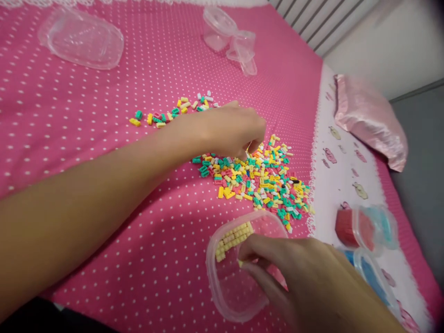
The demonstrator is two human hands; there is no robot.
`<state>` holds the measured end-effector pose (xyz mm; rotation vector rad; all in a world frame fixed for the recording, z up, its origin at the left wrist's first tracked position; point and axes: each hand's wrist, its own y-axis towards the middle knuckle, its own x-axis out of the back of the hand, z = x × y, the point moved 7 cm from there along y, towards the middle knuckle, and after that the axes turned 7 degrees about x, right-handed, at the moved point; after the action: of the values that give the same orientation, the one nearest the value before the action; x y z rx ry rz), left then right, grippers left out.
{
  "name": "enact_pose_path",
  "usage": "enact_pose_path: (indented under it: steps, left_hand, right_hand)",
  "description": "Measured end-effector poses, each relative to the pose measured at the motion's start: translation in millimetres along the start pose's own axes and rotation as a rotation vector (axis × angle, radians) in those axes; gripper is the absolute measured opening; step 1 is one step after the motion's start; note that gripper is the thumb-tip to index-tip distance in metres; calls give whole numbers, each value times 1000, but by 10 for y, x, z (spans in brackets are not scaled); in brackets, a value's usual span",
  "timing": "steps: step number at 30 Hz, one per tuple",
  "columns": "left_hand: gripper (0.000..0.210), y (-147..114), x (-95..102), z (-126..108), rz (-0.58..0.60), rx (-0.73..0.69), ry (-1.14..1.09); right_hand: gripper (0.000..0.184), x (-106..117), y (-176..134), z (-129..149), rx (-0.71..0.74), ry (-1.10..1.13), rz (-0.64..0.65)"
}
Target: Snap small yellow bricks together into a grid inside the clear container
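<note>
My left hand [239, 132] is over the heap of small toy building bricks [267, 180], its fingers curled down and pinched together among yellow pieces. What the fingertips hold, if anything, I cannot make out. My right hand [284, 273] hangs over a clear plastic container [225, 305] and pinches a small cream building brick [240, 263] between thumb and forefinger. Inside that container, along the far side, cream bricks [234, 238] lie packed in neat rows. The heap mixes green, yellow, white, pink and cream pieces.
Loose bricks [161, 118] trail left beyond my left forearm. A clear lid [85, 39] and clear tubs [220, 27] lie farther back on the pink dotted cloth. To the right are a red-filled tub [350, 226], a blue one [371, 273] and a pink satin pillow [371, 120].
</note>
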<state>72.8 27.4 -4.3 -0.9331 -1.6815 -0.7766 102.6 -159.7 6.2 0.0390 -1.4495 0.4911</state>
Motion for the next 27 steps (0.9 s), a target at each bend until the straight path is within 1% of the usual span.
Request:
enact_pose_path:
  steps: [3,7,11,15,19,21,24,27]
  left_hand:
    - [20,-9,17,-25,16,13,19]
    - [17,-19,43,-50,8,23,16]
    - [20,-24,23,-55,11,8,17]
    - [22,-24,0,-40,28,12,28]
    - [22,-16,5,-30,21,13,39]
    - [21,-11,11,-31,14,5,49]
    - [20,-13,20,-32,4,3,60]
    - [20,-23,23,-52,9,-10,64]
  right_hand:
    - [22,-56,-4,14,-4,10,13]
    - [24,-82,32,42,-35,-23,8]
    - [31,-106,111,74,-82,-58,45]
    - [31,-129,164,81,-107,-76,84]
    - [32,-115,180,94,-109,-68,55]
    - [33,-113,185,97,-142,-73,67]
    - [35,-116,192,117,-235,-90,126]
    - [35,-84,191,148,-331,-155,131]
